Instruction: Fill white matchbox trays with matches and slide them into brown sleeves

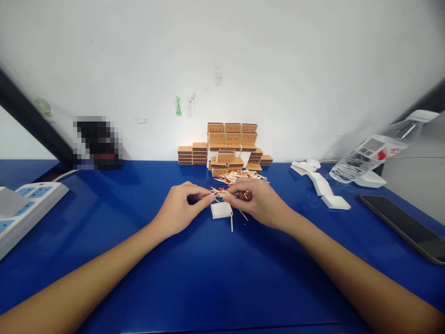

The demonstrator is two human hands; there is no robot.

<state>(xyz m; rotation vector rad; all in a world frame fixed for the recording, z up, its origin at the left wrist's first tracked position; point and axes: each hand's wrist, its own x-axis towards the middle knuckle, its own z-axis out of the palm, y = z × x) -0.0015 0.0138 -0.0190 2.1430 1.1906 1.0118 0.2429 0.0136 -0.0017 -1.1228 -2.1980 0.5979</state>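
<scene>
Between my two hands is a small bunch of red-tipped matches [220, 192], held above the blue table. My left hand [181, 203] pinches its left end between thumb and fingers. From the other side my right hand [259, 200] grips the bunch, its fingers curled and partly hidden. Just below lies a small white tray [221, 210], like the inner drawer of a matchbox. One loose match [232, 221] rests at its right edge, and another match [243, 215] lies under my right hand. Behind my hands is a heap of loose matches [243, 176].
Matchboxes [232, 138] are stacked against the wall behind the heap. At right are white paper trays [319, 184], a tilted water bottle [377, 147] and a phone [405, 225]. A power strip [31, 208] lies at left, near a blurred dark object [99, 141].
</scene>
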